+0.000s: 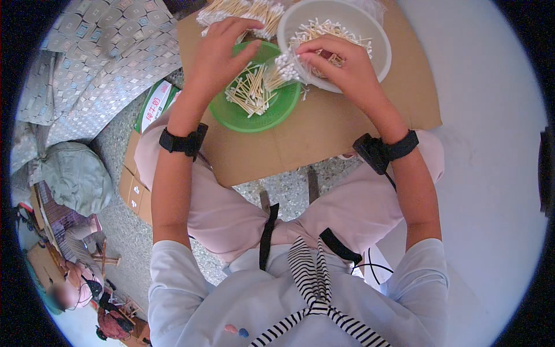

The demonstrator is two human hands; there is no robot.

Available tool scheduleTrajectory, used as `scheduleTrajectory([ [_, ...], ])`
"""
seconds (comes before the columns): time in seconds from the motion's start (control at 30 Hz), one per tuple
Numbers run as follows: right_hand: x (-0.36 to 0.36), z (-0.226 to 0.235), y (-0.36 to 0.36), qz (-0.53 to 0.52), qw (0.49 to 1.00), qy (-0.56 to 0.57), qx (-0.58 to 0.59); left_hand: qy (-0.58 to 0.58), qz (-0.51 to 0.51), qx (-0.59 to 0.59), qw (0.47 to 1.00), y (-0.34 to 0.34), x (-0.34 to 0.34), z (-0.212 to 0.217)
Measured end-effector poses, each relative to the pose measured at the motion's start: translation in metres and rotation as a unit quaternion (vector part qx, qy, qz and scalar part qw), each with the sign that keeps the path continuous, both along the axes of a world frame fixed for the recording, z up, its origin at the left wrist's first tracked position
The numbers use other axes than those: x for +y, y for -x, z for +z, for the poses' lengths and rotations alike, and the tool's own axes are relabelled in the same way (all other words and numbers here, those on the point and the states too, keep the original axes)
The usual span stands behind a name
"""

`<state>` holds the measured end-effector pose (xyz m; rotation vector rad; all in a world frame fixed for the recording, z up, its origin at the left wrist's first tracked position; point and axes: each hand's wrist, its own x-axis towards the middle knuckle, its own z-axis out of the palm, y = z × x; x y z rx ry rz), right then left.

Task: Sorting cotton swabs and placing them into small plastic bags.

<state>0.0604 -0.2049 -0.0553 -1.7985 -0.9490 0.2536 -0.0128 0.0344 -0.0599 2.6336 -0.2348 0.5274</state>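
Observation:
A clear plastic bag of cotton swabs (283,72) hangs over the right side of a green bowl (248,126). The thumb and fingers of my right hand (345,62) pinch the bag's right end, above the near edge of a white bowl (386,68). Loose cotton swabs (252,92) lie in the green bowl, and more swabs (324,30) fill part of the white one. My left hand (222,55) is above the green bowl's far left side, thumb and fingers apart, with nothing seen in it. Bundled swabs (245,13) lie beyond it, partly covered by that hand.
A brown cardboard sheet (277,156) lies under both bowls, above my knees. A white wall (480,173) stands at the right. To the left are a patterned cloth (110,52), a green-and-white carton (156,104) and a grey-green bag (78,176). Another person (81,277) sits at lower left.

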Motion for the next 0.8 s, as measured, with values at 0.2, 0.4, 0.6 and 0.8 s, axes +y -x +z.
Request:
scheduleTrajectory([
  [0.2, -0.001, -0.013, -0.008, 0.018, 0.992, 0.001, -0.122, 0.092, -0.147, 0.047, 0.984, 0.005, -0.028, 0.016],
  [0.4, 0.002, -0.007, 0.0, -0.013, 0.998, 0.058, -0.002, 0.154, -0.143, 0.095, 0.973, 0.002, -0.033, 0.011],
  [0.6, 0.001, -0.004, -0.002, -0.037, 0.999, -0.006, 0.031, 0.201, -0.138, 0.093, 0.965, 0.001, -0.039, 0.019],
  [0.8, -0.018, 0.021, -0.023, 0.025, 0.976, -0.07, 0.203, 0.217, -0.105, 0.086, 0.967, 0.005, -0.031, 0.025],
])
